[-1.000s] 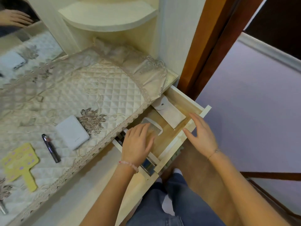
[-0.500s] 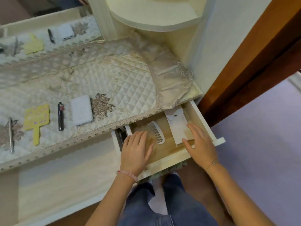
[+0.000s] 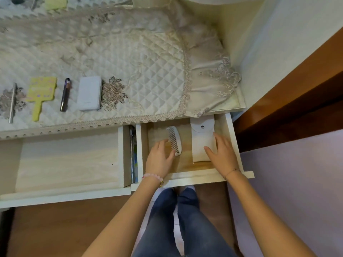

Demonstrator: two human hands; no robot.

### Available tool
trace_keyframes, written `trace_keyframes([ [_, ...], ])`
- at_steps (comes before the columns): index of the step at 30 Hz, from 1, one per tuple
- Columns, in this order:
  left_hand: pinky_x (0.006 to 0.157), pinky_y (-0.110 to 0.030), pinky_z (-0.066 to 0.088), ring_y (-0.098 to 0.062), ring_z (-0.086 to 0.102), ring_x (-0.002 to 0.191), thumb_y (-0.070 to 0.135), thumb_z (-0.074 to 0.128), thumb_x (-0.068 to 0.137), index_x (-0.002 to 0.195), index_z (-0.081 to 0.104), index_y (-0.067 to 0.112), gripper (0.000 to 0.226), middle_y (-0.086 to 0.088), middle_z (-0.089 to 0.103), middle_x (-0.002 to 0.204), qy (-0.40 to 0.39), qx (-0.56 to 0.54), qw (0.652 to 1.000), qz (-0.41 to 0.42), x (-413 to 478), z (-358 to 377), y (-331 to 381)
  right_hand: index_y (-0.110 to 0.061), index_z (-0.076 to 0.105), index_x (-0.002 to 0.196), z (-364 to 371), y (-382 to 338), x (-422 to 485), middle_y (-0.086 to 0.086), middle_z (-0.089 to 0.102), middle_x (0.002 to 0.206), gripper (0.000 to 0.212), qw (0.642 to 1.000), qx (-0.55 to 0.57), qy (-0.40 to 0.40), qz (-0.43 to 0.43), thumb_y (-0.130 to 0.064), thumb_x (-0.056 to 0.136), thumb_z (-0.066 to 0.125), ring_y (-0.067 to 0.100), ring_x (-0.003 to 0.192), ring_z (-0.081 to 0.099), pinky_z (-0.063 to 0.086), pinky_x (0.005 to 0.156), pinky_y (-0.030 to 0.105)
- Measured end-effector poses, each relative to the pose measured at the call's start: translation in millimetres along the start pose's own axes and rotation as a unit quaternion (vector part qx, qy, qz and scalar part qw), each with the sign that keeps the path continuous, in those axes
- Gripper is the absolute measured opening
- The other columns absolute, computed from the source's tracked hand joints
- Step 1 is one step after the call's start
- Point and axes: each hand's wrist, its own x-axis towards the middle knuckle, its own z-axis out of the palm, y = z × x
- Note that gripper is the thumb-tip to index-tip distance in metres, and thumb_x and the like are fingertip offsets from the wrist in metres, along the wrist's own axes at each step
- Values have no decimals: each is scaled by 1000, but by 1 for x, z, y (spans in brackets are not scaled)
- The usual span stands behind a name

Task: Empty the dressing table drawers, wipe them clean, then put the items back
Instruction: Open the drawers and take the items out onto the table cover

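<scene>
At the far left of the quilted cover (image 3: 141, 71), a thin metal rod (image 3: 12, 102) lies beside a yellow paddle-shaped mirror (image 3: 41, 89). Next to that come a dark tube (image 3: 65, 94) and a flat white case (image 3: 90, 93), all set in a row and apart from one another. The cover's lace edge hangs over the front of the tabletop (image 3: 233, 107).

Below it, the wide left drawer (image 3: 65, 160) stands pulled out, its pale wooden floor showing. The narrower right drawer (image 3: 194, 178) is also pulled out, and both your hands are inside it.

Your left hand (image 3: 159, 158), with a pink bead bracelet (image 3: 153, 177) at the wrist, lies flat on the drawer floor with its fingers straight and relaxed, gripping nothing. Its fingertips are just at the toothed side of a white comb (image 3: 174, 140). The comb lies flat in the middle of the drawer.

To the right, a white snap-flap pouch (image 3: 202, 138) lies along the drawer floor. Your right hand (image 3: 222, 154) rests on the pouch's right side with its fingers extended and its thumb on the lower part, not curled round anything.
</scene>
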Motion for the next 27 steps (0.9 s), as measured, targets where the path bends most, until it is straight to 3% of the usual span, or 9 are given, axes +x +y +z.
trace_keyframes([
  [6, 84, -28, 46, -18, 57, 97, 16, 66, 83, 113, 55, 6, 33, -11, 61, 114, 26, -170, 970, -171, 30, 29, 1, -12, 24, 145, 19, 10, 28, 12, 32, 148, 76, 997, 6, -40, 67, -32, 84, 66, 28, 134, 34, 33, 107, 37],
  [8, 82, -26, 44, -20, 57, 94, 17, 69, 81, 112, 55, 5, 36, -12, 61, 110, 37, -183, 961, -206, 38, 39, -1, -12, 27, 142, 26, 12, 33, 13, 34, 145, 77, 997, -4, -26, 74, -31, 81, 69, 28, 131, 37, 36, 104, 37],
  [12, 85, -33, 45, -24, 55, 97, 20, 75, 75, 112, 54, 7, 45, -11, 56, 109, 51, -151, 963, -217, 48, 55, -4, -12, 34, 138, 34, 13, 37, 14, 43, 134, 79, 996, -30, 28, 79, -31, 74, 76, 29, 122, 43, 40, 97, 34],
  [20, 80, -36, 45, -28, 52, 101, 14, 78, 70, 110, 50, 6, 49, -12, 55, 110, 66, -111, 963, -235, 50, 66, 1, -5, 33, 135, 38, 12, 40, 16, 45, 133, 86, 990, -11, 18, 140, -30, 68, 81, 32, 121, 47, 44, 93, 39],
  [27, 81, -35, 48, -25, 57, 94, 13, 77, 72, 101, 55, 5, 38, -11, 60, 103, 55, -159, 943, -286, 51, 65, 1, -8, 45, 122, 37, 18, 42, 14, 60, 117, 61, 980, 73, 10, 183, -25, 73, 77, 32, 105, 59, 48, 79, 34],
])
